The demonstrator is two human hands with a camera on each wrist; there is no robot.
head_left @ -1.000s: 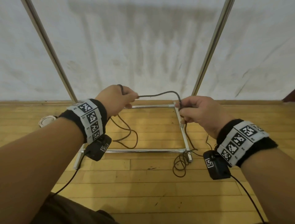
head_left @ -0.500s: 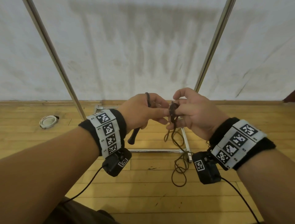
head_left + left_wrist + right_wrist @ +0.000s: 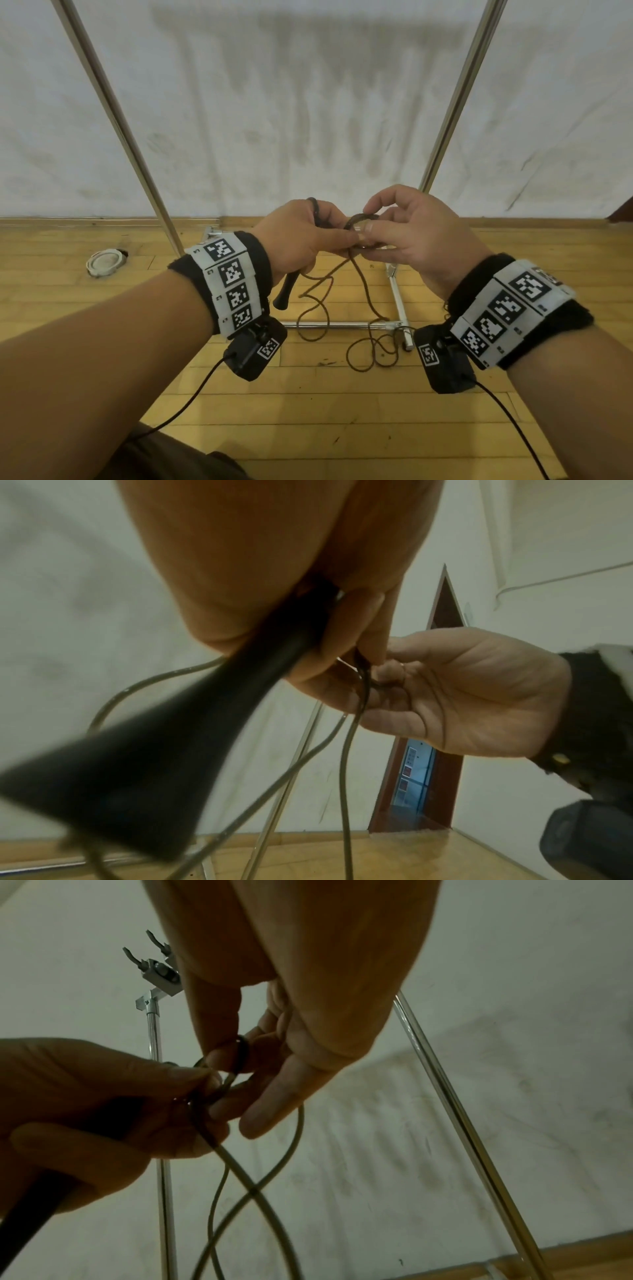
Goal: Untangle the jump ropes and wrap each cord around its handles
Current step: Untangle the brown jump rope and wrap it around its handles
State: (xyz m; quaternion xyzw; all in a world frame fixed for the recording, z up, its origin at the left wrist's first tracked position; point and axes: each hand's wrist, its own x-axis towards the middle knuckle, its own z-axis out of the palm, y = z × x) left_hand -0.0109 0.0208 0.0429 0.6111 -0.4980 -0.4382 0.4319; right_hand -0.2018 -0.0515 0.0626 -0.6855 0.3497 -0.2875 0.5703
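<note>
**Both hands on one jump rope, held mid-air over the floor**

Up front, the left hand [image 3: 301, 236] is curled round a black jump rope handle [image 3: 286, 291], whose free end sticks out below the fist and points down toward the floor. Right hand [image 3: 407, 233] pinches a small loop of the dark cord [image 3: 363, 219] between thumb and fingers, right against the left fingertips; the hands touch. From the pinch the cord [image 3: 253, 1191] drops in two strands that cross once, then trails down to loose coils [image 3: 370, 353] on the wooden floor [image 3: 325, 411].

Coils lie over and beside the near corner of a chrome rack base [image 3: 397, 301]. Two chrome uprights [image 3: 116, 113] rise left and right of the hands, against a stained white wall [image 3: 291, 102]. Small round white object [image 3: 104, 262] sits on the floor far left, well apart. Second handle not seen.

Hands hang between the uprights, above the base frame; open floor lies near the person. Wrist camera cables [image 3: 191, 401] dangle under both arms.
</note>
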